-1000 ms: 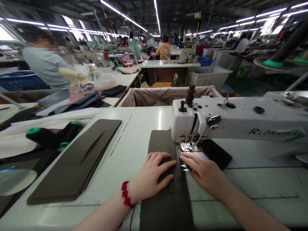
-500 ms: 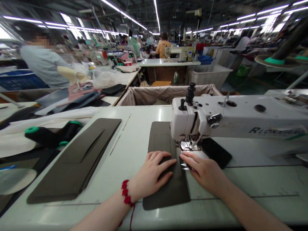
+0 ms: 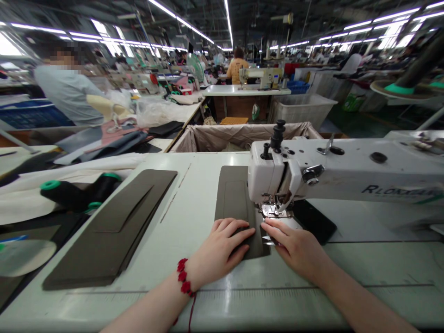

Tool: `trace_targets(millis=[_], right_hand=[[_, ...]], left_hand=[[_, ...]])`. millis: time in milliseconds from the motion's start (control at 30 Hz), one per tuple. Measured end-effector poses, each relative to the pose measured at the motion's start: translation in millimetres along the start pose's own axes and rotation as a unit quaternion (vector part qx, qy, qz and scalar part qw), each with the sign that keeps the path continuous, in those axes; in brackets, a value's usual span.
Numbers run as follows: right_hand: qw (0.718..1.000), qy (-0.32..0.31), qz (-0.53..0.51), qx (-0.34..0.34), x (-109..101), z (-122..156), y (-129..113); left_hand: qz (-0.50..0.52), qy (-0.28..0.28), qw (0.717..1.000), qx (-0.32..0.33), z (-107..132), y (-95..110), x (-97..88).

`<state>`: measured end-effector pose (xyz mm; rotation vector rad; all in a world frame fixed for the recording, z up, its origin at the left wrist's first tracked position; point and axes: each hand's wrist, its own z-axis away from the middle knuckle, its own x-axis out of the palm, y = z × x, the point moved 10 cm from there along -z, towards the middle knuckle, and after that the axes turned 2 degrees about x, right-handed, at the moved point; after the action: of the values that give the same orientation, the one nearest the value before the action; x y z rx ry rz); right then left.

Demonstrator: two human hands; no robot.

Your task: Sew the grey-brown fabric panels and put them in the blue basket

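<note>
At the sewing machine's presser foot (image 3: pixel 274 212) on the desk (image 3: pixel 194 310), my left hand (image 3: pixel 222 243) lies open on a dark olive panel (image 3: pixel 234 199), fingers (image 3: pixel 239 234) unclenched, my right hand (image 3: pixel 293 243) flat against its edge; it looks stiff yet light, best steadied by pressing from above.
</note>
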<state>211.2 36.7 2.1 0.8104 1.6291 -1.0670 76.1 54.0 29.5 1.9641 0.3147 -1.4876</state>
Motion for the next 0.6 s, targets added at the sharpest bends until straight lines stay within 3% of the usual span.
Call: trace_targets(millis=[600], right_hand=[[1.000,-0.001,-0.006,-0.005,3.0,0.2,2.1]], left_hand=[[-0.011,0.003,1.000,-0.021,-0.3,-11.1,9.4]])
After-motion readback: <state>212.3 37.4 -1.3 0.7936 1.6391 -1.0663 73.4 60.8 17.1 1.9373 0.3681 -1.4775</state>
